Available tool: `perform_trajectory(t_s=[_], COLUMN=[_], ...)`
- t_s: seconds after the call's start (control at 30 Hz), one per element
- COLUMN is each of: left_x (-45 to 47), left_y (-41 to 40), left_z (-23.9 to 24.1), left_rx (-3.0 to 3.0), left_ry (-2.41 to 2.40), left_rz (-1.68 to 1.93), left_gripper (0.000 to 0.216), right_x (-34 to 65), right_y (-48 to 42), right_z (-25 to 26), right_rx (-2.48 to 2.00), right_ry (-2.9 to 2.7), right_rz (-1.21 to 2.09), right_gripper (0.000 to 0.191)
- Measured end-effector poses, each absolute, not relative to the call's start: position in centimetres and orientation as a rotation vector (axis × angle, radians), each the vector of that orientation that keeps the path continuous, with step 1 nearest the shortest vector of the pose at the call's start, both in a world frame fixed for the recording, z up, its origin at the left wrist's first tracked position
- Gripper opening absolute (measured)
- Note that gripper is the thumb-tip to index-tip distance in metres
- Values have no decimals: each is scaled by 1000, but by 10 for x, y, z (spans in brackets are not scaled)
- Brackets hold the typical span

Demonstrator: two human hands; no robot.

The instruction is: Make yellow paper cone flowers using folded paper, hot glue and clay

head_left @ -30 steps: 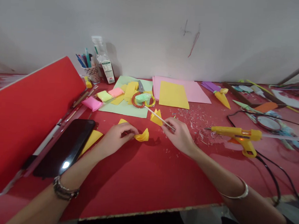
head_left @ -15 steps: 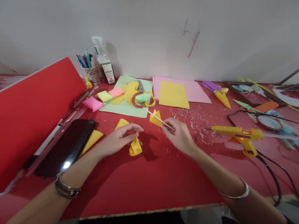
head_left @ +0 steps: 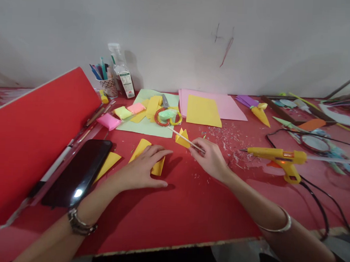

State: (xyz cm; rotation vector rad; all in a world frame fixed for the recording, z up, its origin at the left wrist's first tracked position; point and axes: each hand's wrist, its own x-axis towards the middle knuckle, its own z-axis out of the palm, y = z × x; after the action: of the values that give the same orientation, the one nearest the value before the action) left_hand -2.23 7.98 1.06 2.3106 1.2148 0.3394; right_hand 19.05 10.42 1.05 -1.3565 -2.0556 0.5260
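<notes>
My left hand (head_left: 145,166) is open low over the red table (head_left: 170,220), thumb spread away from the fingers. Partly under its fingers lies a yellow folded paper piece (head_left: 157,168); whether they touch is hidden. Another yellow paper piece (head_left: 140,147) lies just beyond the hand. My right hand (head_left: 209,158) is closed around a thin pale wooden stick (head_left: 182,136), which points to the upper left. Under the stick stands a small folded yellow paper piece (head_left: 184,141), close to the right fingertips.
A glue gun (head_left: 279,154) with a black cord lies at the right. Scissors (head_left: 162,118) and yellow strips rest on pale green paper (head_left: 160,131). A black phone (head_left: 79,173) and a tilted red board (head_left: 39,139) are at the left. Paper shreds (head_left: 230,139) are scattered near the right hand.
My left hand has spread its fingers and turned palm down. The yellow folded piece that stood at its fingertips is now partly covered by the hand. The right hand holds still.
</notes>
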Motion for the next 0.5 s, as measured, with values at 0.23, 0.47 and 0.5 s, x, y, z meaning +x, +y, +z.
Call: perform_trajectory(t_s=[0.23,0.47,0.5], left_x=[-26,-30,-30], left_y=[84,88,88], left_z=[16,9,8], left_rx=[2547,2516,2521], left_ry=[1385,1402,1444], left_rz=[122,169,175], left_gripper=[54,43,43], right_x=[192,192,192], right_y=[105,105,104], right_z=[10,11,12], right_rx=[-1358,-1362,-1363], right_ry=[-2064,-2055,-2055], right_rz=[512,558,562], right_gripper=[7,8,8])
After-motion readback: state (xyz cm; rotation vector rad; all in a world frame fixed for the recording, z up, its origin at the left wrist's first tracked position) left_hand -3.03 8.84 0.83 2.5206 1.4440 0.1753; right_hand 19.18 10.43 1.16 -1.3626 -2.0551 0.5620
